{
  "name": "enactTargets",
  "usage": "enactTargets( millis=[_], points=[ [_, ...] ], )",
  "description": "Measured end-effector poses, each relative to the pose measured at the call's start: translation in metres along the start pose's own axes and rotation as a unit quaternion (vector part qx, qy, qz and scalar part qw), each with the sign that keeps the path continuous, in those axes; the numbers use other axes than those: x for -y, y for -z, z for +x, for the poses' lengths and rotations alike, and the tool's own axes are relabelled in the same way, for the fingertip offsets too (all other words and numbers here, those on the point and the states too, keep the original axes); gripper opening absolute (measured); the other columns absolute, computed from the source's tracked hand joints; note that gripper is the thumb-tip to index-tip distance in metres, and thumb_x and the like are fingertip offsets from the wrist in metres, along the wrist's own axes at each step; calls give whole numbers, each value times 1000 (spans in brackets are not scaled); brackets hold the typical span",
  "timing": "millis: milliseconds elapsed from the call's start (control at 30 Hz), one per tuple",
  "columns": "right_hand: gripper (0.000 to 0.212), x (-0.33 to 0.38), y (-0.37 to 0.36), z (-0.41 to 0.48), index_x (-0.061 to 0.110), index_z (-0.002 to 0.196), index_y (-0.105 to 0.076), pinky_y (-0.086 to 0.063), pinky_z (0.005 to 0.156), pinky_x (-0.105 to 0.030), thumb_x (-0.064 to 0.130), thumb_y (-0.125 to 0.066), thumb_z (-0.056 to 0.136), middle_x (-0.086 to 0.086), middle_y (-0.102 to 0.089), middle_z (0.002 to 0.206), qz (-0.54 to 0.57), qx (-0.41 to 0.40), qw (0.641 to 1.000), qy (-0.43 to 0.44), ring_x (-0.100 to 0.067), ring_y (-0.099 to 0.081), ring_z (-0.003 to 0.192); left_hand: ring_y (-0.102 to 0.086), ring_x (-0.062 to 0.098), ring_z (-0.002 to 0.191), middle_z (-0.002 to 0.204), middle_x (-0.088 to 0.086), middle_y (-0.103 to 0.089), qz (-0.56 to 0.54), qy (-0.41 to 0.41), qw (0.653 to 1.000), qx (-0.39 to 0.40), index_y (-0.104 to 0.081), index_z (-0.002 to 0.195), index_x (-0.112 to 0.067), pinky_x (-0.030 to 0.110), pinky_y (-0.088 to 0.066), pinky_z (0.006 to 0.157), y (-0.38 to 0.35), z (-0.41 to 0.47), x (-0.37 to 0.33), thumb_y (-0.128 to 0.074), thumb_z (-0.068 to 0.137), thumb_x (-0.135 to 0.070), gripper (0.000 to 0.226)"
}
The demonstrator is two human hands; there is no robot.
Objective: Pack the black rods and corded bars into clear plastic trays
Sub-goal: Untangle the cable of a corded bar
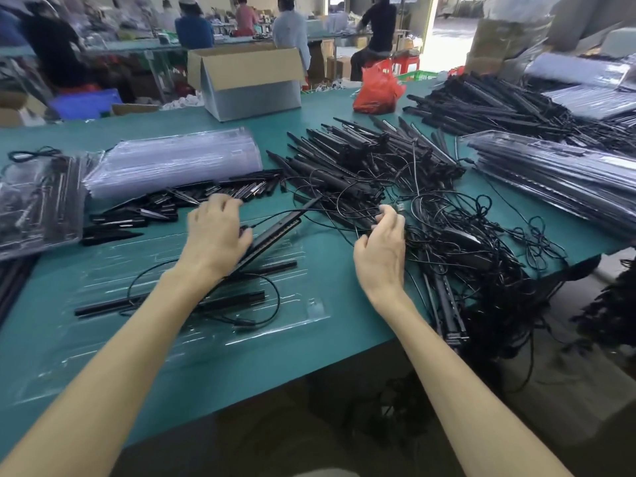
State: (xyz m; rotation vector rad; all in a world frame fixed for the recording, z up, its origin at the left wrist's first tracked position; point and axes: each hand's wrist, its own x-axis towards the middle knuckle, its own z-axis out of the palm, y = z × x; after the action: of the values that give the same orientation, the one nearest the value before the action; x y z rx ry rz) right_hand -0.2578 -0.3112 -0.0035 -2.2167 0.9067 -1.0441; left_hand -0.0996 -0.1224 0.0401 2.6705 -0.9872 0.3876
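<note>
Corded bars point(371, 166) lie heaped at the middle of the green desk point(261, 370), most with their long axes running from near left to far right and their cords tangled toward your right. To the far left sits a stack of empty clear trays point(172, 163), and to the right a stack of packed trays point(557, 180). Directly before you lies an open clear tray point(309, 316), its length running left to right, with a black rod point(165, 303) lying along it the same way. Your left hand point(215, 235) has its grip closed over one corded bar point(278, 226), which slants above the tray from near left up to far right. Your right hand point(382, 244) has its grip pinched on a thin black cord point(344, 215) at the edge of the heap.
</note>
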Motion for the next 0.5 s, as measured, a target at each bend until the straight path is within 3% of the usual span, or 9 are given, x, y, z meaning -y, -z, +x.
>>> enactTargets(
  millis=[167,300,367,433,500],
  points=[
    [46,2,-1,-4,-5,134,-40,-47,88,-35,-8,-46,89,-18,-36,130,-34,-3,999,3,-27,-54,89,-55,32,123,136,12,-59,-41,-145,988,13,-60,133,-7,43,-36,110,-15,17,-53,-59,98,-23,39],
    [48,2,-1,-5,-10,137,-38,-43,92,-31,-6,-44,90,-22,-33,137,-28,-6,1000,-12,-31,-55,97,-38,26,141,145,6,-50,17,-159,984,82,-49,140,-9,46,-11,121,-44,30,-97,-52,101,-26,43],
    [51,2,-1,-6,-10,140,-35,-42,100,-32,-5,-45,90,-23,-34,140,-29,-1,1000,-11,-33,-52,111,-39,27,138,139,6,-52,22,-163,983,77,-50,140,-13,47,-8,121,-55,33,-112,-50,102,-26,40],
    [54,2,-1,-6,-9,141,-34,-41,105,-36,-5,-48,89,-22,-36,141,-27,6,1000,-4,-33,-49,119,-47,29,122,122,6,-56,12,-173,984,36,-58,131,-15,40,-24,109,-59,33,-120,-47,104,-26,31],
    [53,2,1,-4,-7,140,-35,-43,101,-39,-7,-49,88,-20,-37,139,-9,6,1000,-15,-32,-50,115,-48,28,105,106,6,-55,-39,-184,982,-14,-68,118,-14,37,-31,91,-57,29,-121,-49,105,-25,26]
  ],
)
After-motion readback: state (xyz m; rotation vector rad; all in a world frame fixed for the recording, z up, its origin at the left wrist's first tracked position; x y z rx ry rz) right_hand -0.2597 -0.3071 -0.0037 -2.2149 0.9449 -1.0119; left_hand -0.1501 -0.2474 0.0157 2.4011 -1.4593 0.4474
